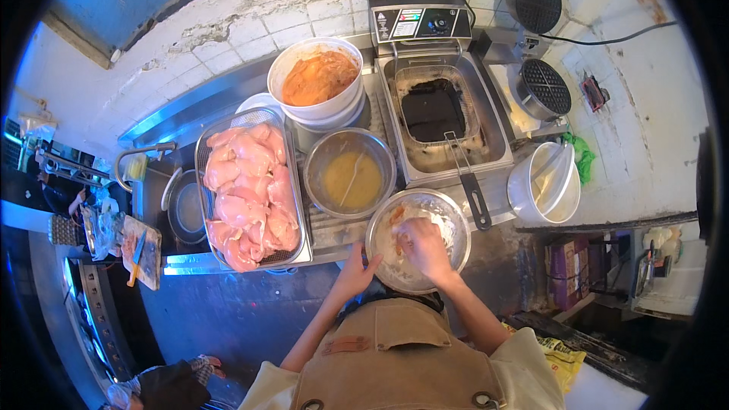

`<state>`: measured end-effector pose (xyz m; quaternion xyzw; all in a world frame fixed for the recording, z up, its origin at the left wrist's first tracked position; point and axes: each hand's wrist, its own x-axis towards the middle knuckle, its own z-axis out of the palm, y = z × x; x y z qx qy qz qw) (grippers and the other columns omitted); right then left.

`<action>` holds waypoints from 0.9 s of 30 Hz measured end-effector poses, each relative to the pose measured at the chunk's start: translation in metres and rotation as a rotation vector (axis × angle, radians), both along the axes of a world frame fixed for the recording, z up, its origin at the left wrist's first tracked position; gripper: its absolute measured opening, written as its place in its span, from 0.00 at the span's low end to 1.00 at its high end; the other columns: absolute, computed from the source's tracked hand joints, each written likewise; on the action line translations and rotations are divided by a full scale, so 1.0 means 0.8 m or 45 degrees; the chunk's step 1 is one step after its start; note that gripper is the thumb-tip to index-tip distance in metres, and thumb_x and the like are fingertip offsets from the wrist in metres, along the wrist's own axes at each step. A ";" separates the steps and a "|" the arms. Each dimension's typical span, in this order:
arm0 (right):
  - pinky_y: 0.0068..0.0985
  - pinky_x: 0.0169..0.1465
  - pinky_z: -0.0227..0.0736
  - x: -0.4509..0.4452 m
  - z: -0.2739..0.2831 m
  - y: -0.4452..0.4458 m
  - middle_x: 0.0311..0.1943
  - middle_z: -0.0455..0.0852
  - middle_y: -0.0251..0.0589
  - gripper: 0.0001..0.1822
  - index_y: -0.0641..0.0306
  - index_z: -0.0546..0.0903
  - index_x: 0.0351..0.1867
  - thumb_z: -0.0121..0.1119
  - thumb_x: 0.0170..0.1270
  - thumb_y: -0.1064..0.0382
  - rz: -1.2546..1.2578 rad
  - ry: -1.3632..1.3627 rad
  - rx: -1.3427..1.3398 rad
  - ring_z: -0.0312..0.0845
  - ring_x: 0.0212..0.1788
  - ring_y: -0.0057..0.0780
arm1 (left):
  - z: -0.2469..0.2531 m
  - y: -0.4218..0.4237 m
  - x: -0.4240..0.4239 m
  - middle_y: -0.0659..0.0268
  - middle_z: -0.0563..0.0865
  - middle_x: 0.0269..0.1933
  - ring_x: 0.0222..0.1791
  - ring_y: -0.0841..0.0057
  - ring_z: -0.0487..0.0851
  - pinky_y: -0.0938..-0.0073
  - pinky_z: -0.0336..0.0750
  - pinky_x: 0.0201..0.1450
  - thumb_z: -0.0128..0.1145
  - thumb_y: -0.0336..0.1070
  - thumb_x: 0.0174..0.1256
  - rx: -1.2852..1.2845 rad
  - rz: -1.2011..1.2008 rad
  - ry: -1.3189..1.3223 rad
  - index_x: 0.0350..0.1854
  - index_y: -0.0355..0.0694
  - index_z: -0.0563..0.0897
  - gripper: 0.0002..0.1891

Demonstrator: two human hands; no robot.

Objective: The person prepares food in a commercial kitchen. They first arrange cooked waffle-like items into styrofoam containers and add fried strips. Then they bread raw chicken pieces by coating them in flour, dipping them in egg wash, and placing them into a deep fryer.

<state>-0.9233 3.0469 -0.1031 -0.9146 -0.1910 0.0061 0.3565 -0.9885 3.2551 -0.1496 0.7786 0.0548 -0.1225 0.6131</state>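
Observation:
My left hand (359, 271) grips the near left rim of a stainless steel mixing bowl (464, 239) at the counter's front edge. My right hand (424, 244) reaches down inside this bowl, into white flour (446, 229). Its fingertips are partly hidden, so whether they pinch anything does not show. Orange-coated pieces (397, 215) lie in the flour beside those fingers. Just behind stands a second steel bowl (319, 196), with yellowish liquid (347, 182) and a thin utensil in it. To its left, raw chicken pieces (248, 182) fill a wire-mesh basket (200, 182).
A deep fryer (393, 125) holds dark oil and a basket whose black handle (475, 200) sticks out forward. White tubs (276, 82) with orange marinated meat stand behind. Right are a white bucket (518, 188) and waffle iron (544, 88). A knife (138, 256) lies on a board; another person (173, 384) is lower left.

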 end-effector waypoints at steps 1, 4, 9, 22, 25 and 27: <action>0.44 0.57 0.68 -0.010 -0.007 -0.007 0.47 0.84 0.46 0.17 0.64 0.82 0.48 0.67 0.56 0.66 0.144 -0.022 -0.124 0.76 0.54 0.46 | 0.007 0.000 0.004 0.50 0.83 0.46 0.43 0.67 0.85 0.67 0.79 0.44 0.62 0.43 0.72 -0.012 -0.030 0.047 0.54 0.31 0.70 0.21; 0.45 0.59 0.66 -0.026 -0.015 -0.017 0.51 0.82 0.46 0.17 0.65 0.82 0.51 0.64 0.59 0.65 0.150 0.086 -0.207 0.73 0.57 0.47 | 0.018 0.005 0.005 0.51 0.82 0.49 0.46 0.71 0.85 0.68 0.80 0.46 0.62 0.41 0.73 -0.023 -0.093 0.142 0.56 0.31 0.69 0.21; 0.48 0.62 0.63 -0.009 -0.029 0.017 0.58 0.77 0.51 0.22 0.65 0.77 0.60 0.59 0.67 0.59 -0.367 0.179 -0.319 0.68 0.61 0.53 | 0.011 0.007 0.000 0.51 0.83 0.46 0.39 0.66 0.84 0.66 0.77 0.44 0.63 0.47 0.71 0.008 -0.084 0.143 0.53 0.33 0.72 0.23; 0.45 0.61 0.65 0.010 -0.030 0.013 0.55 0.81 0.45 0.23 0.60 0.83 0.53 0.73 0.55 0.59 0.101 0.254 -0.303 0.70 0.57 0.50 | 0.006 0.010 0.011 0.50 0.79 0.38 0.37 0.61 0.78 0.63 0.74 0.44 0.65 0.50 0.68 -0.024 -0.102 0.093 0.49 0.32 0.71 0.25; 0.44 0.59 0.68 0.022 -0.006 0.012 0.50 0.83 0.46 0.20 0.60 0.83 0.49 0.72 0.54 0.62 0.068 0.338 -0.275 0.74 0.55 0.50 | -0.007 0.011 0.009 0.52 0.79 0.36 0.36 0.62 0.77 0.63 0.73 0.42 0.66 0.50 0.68 -0.034 -0.073 0.024 0.48 0.33 0.71 0.25; 0.44 0.58 0.69 0.022 0.015 0.011 0.48 0.84 0.47 0.18 0.60 0.83 0.48 0.71 0.53 0.64 -0.040 0.264 -0.244 0.76 0.54 0.51 | 0.015 0.010 0.013 0.54 0.79 0.35 0.34 0.64 0.77 0.64 0.73 0.41 0.66 0.49 0.68 0.003 -0.094 0.073 0.47 0.33 0.72 0.24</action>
